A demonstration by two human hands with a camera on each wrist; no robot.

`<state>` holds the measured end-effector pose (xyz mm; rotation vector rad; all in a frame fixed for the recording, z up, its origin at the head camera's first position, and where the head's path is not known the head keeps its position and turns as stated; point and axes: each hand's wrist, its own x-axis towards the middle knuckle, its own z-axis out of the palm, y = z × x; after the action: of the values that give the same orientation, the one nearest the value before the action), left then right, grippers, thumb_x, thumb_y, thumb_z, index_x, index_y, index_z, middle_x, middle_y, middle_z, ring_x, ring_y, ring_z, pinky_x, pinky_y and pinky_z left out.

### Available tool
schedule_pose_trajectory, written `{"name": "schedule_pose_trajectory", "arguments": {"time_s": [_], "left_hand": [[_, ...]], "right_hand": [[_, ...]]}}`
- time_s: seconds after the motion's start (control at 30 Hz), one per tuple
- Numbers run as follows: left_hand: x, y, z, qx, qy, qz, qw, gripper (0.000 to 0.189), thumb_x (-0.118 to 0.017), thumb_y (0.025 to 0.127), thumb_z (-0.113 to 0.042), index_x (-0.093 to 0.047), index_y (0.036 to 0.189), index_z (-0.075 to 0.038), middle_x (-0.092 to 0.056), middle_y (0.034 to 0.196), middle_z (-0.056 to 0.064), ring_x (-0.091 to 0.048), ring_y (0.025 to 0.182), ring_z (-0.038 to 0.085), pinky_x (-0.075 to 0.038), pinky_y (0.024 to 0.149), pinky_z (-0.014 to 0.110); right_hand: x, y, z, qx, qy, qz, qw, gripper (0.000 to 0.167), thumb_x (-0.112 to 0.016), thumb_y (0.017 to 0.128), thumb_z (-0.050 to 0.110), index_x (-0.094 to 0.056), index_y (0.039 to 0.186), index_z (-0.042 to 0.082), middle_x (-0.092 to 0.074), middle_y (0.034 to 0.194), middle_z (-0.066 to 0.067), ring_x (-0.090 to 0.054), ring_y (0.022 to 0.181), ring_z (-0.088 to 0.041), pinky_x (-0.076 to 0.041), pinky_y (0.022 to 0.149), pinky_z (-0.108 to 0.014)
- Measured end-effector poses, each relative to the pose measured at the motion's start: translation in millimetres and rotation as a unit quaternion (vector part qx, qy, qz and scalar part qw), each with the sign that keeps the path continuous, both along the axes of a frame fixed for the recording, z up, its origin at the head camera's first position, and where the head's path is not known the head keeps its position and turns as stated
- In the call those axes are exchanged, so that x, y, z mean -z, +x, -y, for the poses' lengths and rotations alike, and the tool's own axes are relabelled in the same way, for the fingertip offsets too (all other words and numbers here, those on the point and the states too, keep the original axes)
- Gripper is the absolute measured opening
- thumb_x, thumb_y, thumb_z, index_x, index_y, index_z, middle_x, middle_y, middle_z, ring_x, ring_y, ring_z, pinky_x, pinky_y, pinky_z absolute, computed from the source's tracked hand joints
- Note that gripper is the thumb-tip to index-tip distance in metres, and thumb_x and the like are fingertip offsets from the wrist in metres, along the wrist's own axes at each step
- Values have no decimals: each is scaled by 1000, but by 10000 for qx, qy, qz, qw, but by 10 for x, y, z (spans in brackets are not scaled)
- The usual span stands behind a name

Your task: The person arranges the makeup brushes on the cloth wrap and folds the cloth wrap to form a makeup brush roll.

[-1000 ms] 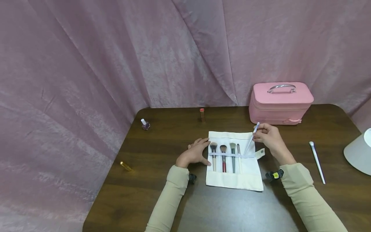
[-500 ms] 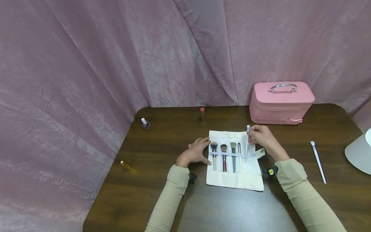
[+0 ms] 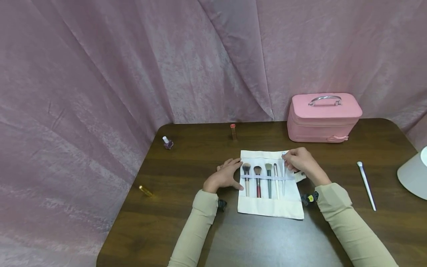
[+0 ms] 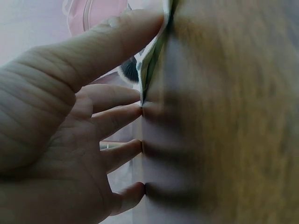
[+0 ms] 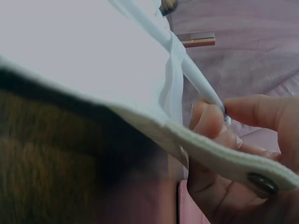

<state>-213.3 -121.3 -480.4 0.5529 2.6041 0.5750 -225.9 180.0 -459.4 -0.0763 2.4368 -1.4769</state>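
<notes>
A white cloth brush roll [image 3: 271, 208] lies spread on the table. Its elastic band [image 3: 263, 178] crosses several makeup brushes standing side by side, among them one with a red handle [image 3: 258, 191] and one in green [image 3: 268, 185]. My left hand [image 3: 224, 177] rests with spread fingers at the roll's left edge, thumb on the cloth. At the upper right, my right hand [image 3: 303, 162] pinches a slim white makeup brush [image 5: 201, 81] near its top end between thumb and fingers. That brush's handle runs beneath the band. A snap tab [image 5: 229, 156] sticks out beside the right hand.
Another white brush [image 3: 366, 185] lies to the right, near a white lampshade [image 3: 411, 178]. Behind stands a pink case [image 3: 323, 124]. A lipstick [image 3: 233, 131], a nail polish bottle [image 3: 168, 143] and a gold tube [image 3: 145, 191] are on the table's left and back.
My right hand has moved left and then down, bringing the white brush from a slant to nearly parallel with the others and lower under the band. The left hand has stayed still.
</notes>
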Motion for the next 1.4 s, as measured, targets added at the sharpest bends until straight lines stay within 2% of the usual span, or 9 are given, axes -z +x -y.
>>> {"name": "schedule_pose_trajectory", "arguments": {"time_s": [0.23,0.4,0.47,0.63,0.9,1.0,1.13,1.23,1.4], "left_hand": [[7,2,12,-15,-36,-13,10000,95,-88,81,-30,-36,158,-13,-21,167,0,-11,154,29,-16,114,66],[5,0,4,5,-38,-15,10000,94,-87,82,-31,-36,159,-13,-21,167,0,-11,154,28,-16,114,66],[9,4,0,14,-38,-18,10000,94,-87,82,-31,-36,158,-13,-22,167,1,-11,154,29,-16,114,67],[21,16,-5,0,-43,-8,10000,94,-88,81,-31,-36,158,-13,-22,167,1,-12,154,29,-17,114,67],[17,13,-9,-29,-23,-2,10000,95,-88,81,-30,-36,158,-13,-22,167,1,-11,154,28,-16,114,67],[8,5,-8,-39,-5,-4,10000,95,-88,81,-30,-36,159,-13,-22,167,0,-11,154,28,-16,114,67],[-3,1,-1,-29,-21,10,10000,95,-87,82,-30,-35,159,-14,-21,167,0,-10,154,28,-15,115,67],[-4,-3,1,-15,-36,3,10000,95,-87,82,-31,-35,159,-14,-21,167,0,-10,154,28,-15,114,67],[-8,2,1,-29,-9,19,10000,94,-87,82,-30,-36,158,-13,-22,167,1,-11,154,28,-15,114,67]], "right_hand": [[18,6,2,-214,240,-83,9994,27,-59,99,15,-69,84,-4,-51,59,1,-44,54,-13,-38,50,-28],[38,18,-8,-234,502,-145,9984,31,-63,97,18,-65,72,0,-46,54,4,-42,53,-13,-35,51,-29],[47,26,-11,-248,679,-153,9973,30,-65,96,18,-67,72,0,-45,54,4,-42,55,-13,-35,53,-29],[69,57,-8,-288,1016,-276,9940,25,-68,93,19,-78,86,-2,-53,68,1,-43,67,-17,-35,59,-32],[27,128,42,-351,1398,-446,9885,27,-68,93,20,-79,83,-2,-70,93,-15,-51,78,-25,-41,62,-32],[19,132,62,-417,1577,-544,9851,30,-67,93,20,-77,71,3,-69,88,-13,-51,75,-24,-40,60,-32],[22,132,87,-526,1718,-460,9827,36,-67,94,19,-68,60,7,-54,65,0,-43,62,-18,-35,55,-30],[30,140,98,-606,1824,-443,9803,34,-68,93,18,-70,61,7,-50,60,4,-42,59,-15,-35,53,-30],[16,167,110,-707,2021,-553,9752,30,-68,93,19,-74,66,7,-61,65,1,-48,61,-17,-38,52,-30]]}}
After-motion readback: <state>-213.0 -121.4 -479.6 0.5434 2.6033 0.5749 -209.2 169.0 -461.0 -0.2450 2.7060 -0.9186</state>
